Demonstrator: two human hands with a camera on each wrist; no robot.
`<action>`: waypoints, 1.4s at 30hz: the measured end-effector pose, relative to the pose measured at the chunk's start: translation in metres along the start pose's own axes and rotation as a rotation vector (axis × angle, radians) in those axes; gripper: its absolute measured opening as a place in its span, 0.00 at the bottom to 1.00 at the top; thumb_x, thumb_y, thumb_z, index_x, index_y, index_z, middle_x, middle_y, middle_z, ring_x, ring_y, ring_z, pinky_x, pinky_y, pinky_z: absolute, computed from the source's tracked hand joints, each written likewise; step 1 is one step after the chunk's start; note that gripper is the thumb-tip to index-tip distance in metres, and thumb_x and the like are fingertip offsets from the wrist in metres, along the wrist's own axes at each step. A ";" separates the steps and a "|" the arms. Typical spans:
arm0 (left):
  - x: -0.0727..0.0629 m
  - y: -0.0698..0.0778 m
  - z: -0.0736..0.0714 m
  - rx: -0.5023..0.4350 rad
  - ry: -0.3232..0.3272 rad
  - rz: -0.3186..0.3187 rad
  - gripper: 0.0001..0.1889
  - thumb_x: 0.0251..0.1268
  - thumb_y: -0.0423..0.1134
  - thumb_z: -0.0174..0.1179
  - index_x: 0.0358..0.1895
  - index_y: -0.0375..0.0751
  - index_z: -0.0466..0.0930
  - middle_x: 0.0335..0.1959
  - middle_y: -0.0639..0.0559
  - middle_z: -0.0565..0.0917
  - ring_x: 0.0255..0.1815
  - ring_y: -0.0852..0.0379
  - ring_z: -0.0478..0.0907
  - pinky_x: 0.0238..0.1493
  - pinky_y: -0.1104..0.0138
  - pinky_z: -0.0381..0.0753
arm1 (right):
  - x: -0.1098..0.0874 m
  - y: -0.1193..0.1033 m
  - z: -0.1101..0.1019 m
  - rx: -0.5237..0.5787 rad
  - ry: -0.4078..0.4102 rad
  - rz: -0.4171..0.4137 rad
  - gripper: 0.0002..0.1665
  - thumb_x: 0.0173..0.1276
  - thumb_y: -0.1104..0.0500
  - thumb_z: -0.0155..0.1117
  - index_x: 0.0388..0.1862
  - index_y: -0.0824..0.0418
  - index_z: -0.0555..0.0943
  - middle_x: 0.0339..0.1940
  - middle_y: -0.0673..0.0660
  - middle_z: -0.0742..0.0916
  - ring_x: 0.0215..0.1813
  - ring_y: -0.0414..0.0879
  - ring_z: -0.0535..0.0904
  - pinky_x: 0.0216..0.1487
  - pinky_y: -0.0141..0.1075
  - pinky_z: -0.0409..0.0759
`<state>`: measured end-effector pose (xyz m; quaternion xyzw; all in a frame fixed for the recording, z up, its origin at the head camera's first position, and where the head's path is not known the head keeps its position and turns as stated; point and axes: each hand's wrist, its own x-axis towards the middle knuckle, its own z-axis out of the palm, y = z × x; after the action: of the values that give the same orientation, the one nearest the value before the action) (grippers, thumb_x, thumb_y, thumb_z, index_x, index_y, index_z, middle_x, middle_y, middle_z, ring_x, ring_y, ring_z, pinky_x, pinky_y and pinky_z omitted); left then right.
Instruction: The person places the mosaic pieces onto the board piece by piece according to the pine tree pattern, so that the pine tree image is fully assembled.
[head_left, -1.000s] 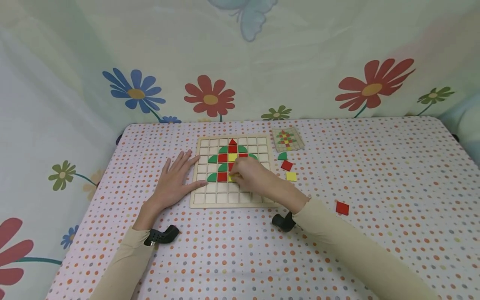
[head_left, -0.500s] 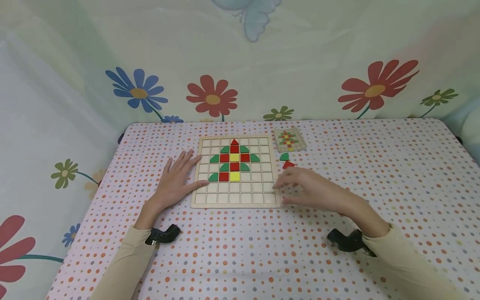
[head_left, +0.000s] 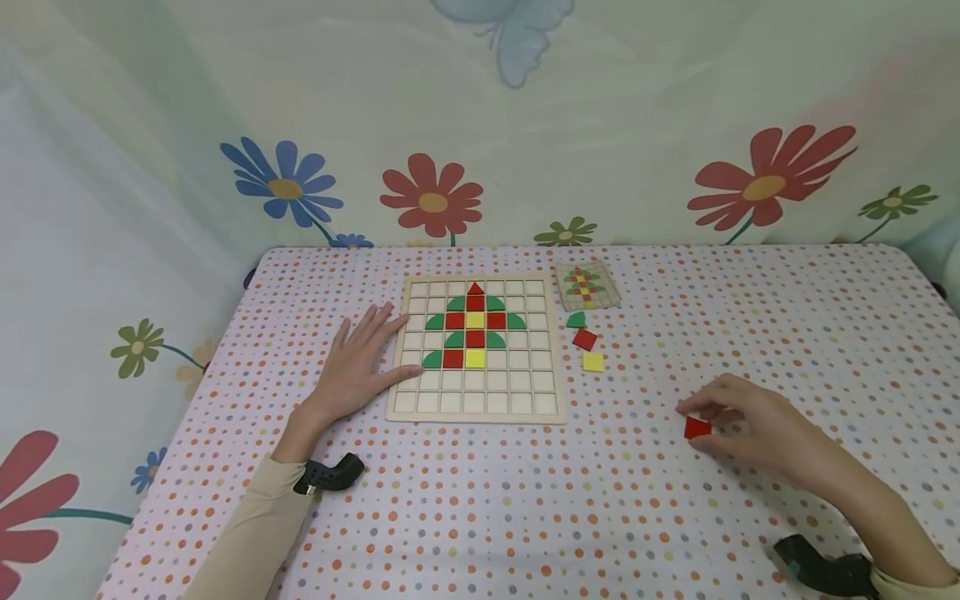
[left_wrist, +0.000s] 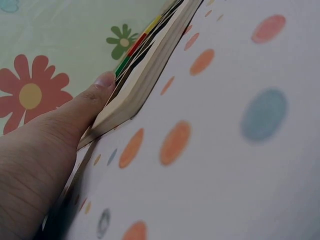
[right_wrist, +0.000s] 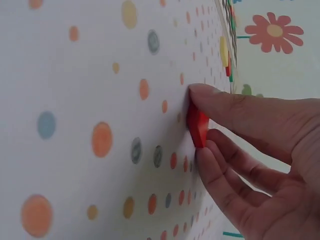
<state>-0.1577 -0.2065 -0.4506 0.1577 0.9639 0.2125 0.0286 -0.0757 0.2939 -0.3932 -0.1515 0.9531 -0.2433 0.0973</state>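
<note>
My left hand (head_left: 351, 371) lies with spread, straight fingers at the left edge of the wooden grid board (head_left: 517, 382). In the left wrist view, its thumb (left_wrist: 92, 102) rests over the board's edge. Green, red and yellow tiles form a tree-like pattern in the board's squares, topped by a red triangle (head_left: 476, 289). Off to the right, my right hand (head_left: 772, 433) pinches a red square tile (right_wrist: 198, 124) between thumb and fingers, down at the tablecloth. Part of that tile is hidden by the fingers.
Right of the board lie a green quarter-round tile (head_left: 576, 320), a red square (head_left: 585, 339) and a yellow square (head_left: 593, 362). Behind them is a pattern card (head_left: 609, 293) with a similar tree. A dotted cloth (head_left: 480, 517) covers the table, against a flowered backdrop (head_left: 637, 125).
My right hand has left the board's yellow tile, moved right across the cloth and taken hold of the lone red square. The left hand has stayed at the board's edge.
</note>
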 end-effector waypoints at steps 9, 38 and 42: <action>-0.001 0.000 0.002 -0.009 0.004 -0.009 0.48 0.67 0.65 0.64 0.84 0.49 0.57 0.87 0.46 0.50 0.88 0.46 0.38 0.84 0.44 0.29 | 0.006 -0.007 -0.003 -0.005 -0.007 0.095 0.19 0.53 0.69 0.83 0.44 0.69 0.87 0.40 0.58 0.89 0.40 0.53 0.87 0.40 0.47 0.88; -0.001 -0.002 0.001 -0.016 0.003 -0.007 0.48 0.67 0.65 0.65 0.84 0.49 0.57 0.87 0.45 0.50 0.88 0.45 0.38 0.84 0.44 0.29 | 0.112 -0.132 0.013 0.176 -0.082 -0.225 0.07 0.60 0.73 0.78 0.35 0.63 0.91 0.34 0.52 0.90 0.37 0.44 0.85 0.40 0.37 0.87; 0.000 0.000 0.001 -0.012 -0.001 -0.003 0.48 0.67 0.65 0.65 0.85 0.50 0.57 0.87 0.46 0.49 0.88 0.46 0.37 0.84 0.45 0.29 | 0.137 -0.140 0.023 0.205 -0.086 -0.260 0.06 0.63 0.72 0.77 0.37 0.65 0.91 0.36 0.54 0.92 0.39 0.47 0.85 0.42 0.38 0.87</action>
<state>-0.1578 -0.2061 -0.4516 0.1559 0.9629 0.2182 0.0302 -0.1643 0.1206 -0.3595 -0.2729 0.8907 -0.3431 0.1205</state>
